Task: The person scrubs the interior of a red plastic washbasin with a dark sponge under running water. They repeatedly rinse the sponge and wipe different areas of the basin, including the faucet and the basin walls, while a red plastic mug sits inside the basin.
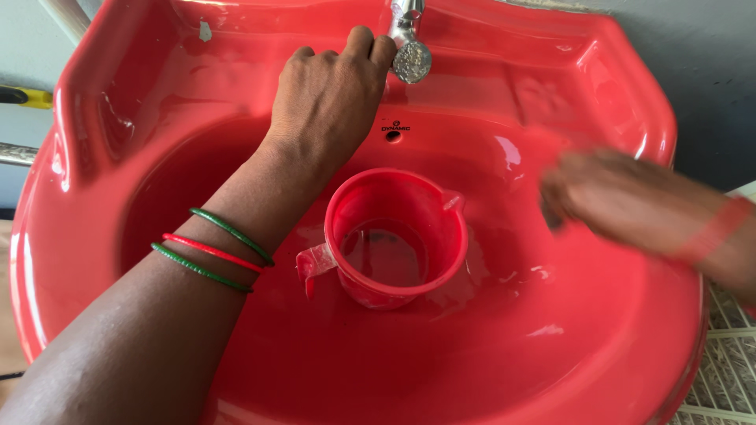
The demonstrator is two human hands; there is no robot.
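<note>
Basin: red washbasin [614, 346], glossy and wet, fixed against a grey wall; a small overflow hole sits in its back wall.
Tap: metal tap [408, 39] at the back rim, its round end facing down over the bowl.
Left hand: left hand [331, 98] reaches up the back of the basin, fingertips curled against the tap and touching it, holding nothing else.
Bangles: green and red bangles [211, 250] lie on the left forearm.
Mug: red plastic mug [394, 236] stands upright in the bottom of the basin, below the tap, with a little water inside; its handle points left.
Right hand: right hand [614, 201] hovers over the basin's right side, apart from the mug; too blurred to tell how the fingers stand.
</note>
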